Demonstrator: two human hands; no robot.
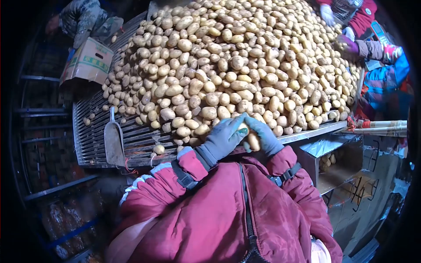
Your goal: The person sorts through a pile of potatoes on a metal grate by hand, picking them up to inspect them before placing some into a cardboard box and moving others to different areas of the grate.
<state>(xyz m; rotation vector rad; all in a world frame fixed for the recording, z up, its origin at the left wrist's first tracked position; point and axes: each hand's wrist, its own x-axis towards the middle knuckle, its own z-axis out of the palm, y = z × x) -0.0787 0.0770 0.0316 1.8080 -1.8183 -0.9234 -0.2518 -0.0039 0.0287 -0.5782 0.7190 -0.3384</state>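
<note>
A big heap of yellow potatoes (228, 65) lies on a slatted metal sorting table (92, 136). My two hands, in grey-blue gloves, meet at the heap's near edge, just above my red jacket. My left hand (222, 139) is curled around a small potato (242, 129). My right hand (264, 133) grips a longer potato (253, 141) that pokes out below its fingers. The two hands touch each other.
A metal scoop (114, 140) lies on the slats at the left. A cardboard box (90, 61) sits at the table's far left by another person's sleeve (81, 17). Co-workers' gloved hands (346, 44) reach into the heap at the upper right. A bin with potatoes (326, 162) stands under the table's right end.
</note>
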